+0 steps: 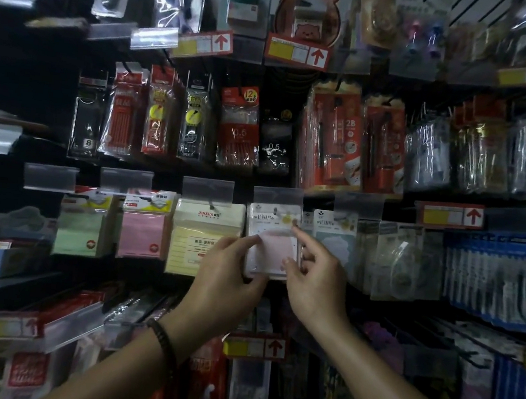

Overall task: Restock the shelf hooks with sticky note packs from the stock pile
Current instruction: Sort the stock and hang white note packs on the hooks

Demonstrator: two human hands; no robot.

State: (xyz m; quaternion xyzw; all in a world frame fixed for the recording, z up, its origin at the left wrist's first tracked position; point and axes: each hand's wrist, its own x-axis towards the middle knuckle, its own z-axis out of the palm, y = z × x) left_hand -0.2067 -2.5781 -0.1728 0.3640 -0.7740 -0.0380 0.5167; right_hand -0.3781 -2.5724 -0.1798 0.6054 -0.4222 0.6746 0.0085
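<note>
Pink paper shows through the clear wrap of the sticky note pack (271, 243) I am watching; its white header reads "BE HAPPY". It sits mid-display in the row of hanging note packs, its top just under a clear label holder (277, 196). I cannot tell whether it is on a hook. The left hand (230, 271) grips its lower left corner, thumb on the front, fingers curled beneath. The right hand (311, 280) pinches the right edge between thumb and curled fingers, with the forefinger straight and touching the upper right corner. A dark bracelet (162, 340) circles the left wrist.

Three more packs hang to the left. Nearest is a yellow lined pack (198, 234) marked "ZUIXUA", then a pink pack (143, 228) and a green pack (79, 227), whose headers are too blurred to read. Just to the right, a second "BE HAPPY" pack (332, 240) holds a pale blue pad.

In the row above I read "0.5" on two packs, a red refill pack (240, 131) and a black refill pack (274, 145), and "2B" on an orange-red pack (341, 136). I count four price tags (299, 52) with plain red upward arrows, their print too small to read. Blue packs (492, 274) at far right are cut off, and the edges of the view are dark and smeared.
</note>
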